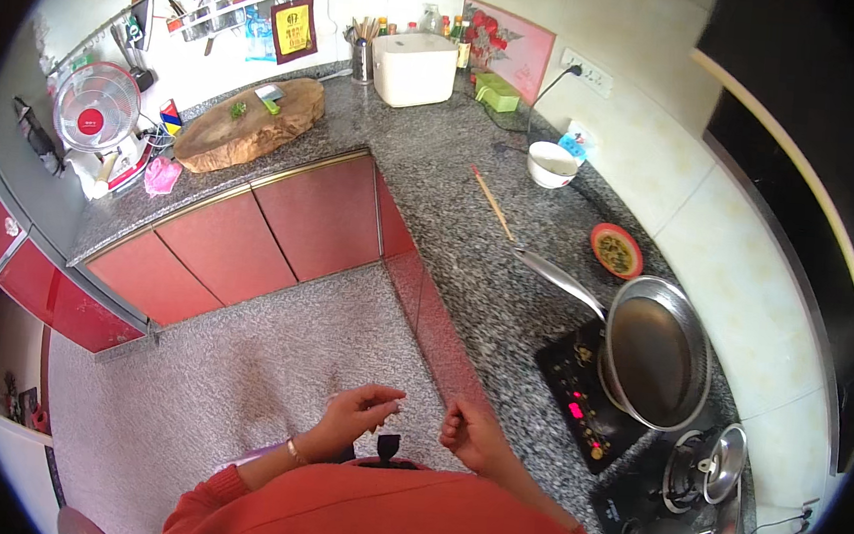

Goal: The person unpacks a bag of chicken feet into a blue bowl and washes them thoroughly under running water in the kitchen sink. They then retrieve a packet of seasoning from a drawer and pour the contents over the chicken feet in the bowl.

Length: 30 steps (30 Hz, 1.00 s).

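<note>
My left hand [359, 416] is in front of my body, its thumb and fingers a little apart, with nothing plainly in it. To its right, beside the counter's edge, my right hand [474, 433] has curled fingers, and I see nothing held in them. Neither hand touches the counter. Nearest on the right is an induction cooker [574, 399] with a lit red display. On it stands a deep steel frying pan [705, 364] with brownish liquid [649, 360] inside; its long handle [561, 281] points to the far left.
Chopsticks [492, 201] lie beyond the pan handle. A red-rimmed dish of food [616, 252] and a white bowl [553, 164] stand near the wall. A gas hob [615, 511] has a steel lid [726, 464] on it. The far-left counter holds a wooden chopping board [212, 133] and fan [97, 109].
</note>
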Each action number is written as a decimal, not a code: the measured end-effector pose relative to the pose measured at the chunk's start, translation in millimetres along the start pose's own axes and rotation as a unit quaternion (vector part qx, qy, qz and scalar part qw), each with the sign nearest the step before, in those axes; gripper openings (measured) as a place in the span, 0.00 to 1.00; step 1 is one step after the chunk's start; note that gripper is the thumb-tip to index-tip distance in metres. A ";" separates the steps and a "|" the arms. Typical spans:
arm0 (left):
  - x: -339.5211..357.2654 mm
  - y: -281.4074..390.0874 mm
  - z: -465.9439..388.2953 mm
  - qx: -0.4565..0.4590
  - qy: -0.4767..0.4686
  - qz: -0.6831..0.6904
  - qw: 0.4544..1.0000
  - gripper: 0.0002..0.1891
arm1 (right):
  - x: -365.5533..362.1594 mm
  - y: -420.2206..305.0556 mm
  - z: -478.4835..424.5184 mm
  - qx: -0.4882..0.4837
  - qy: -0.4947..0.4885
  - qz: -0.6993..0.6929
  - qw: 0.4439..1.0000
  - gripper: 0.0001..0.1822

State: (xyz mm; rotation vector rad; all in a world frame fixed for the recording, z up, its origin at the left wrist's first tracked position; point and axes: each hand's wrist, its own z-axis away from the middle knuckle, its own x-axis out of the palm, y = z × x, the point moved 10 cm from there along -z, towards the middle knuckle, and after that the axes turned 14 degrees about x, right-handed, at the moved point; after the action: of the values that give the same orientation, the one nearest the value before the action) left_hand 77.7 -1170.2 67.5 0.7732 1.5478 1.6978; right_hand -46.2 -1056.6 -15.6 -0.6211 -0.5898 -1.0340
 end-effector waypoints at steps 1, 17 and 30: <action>-17.0 -2.8 -16.8 -0.017 -0.004 -0.003 1.000 0.15 | 3.3 -9.9 -11.9 -0.019 0.022 -0.004 1.000 0.15; -125.5 -121.6 -307.9 -0.093 -0.037 0.247 0.964 0.18 | 84.1 -105.1 -155.8 -0.121 0.143 0.042 0.981 0.10; -135.9 -188.2 -397.2 -0.175 -0.050 0.278 0.943 0.23 | 97.7 -161.3 -250.1 -0.066 0.176 0.078 0.979 0.14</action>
State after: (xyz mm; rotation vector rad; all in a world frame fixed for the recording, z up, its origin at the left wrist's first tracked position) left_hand -147.0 -1502.2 -158.1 1.1519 0.9581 2.2164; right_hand -116.2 -1353.2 -87.7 -0.5734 -0.1602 -1.0113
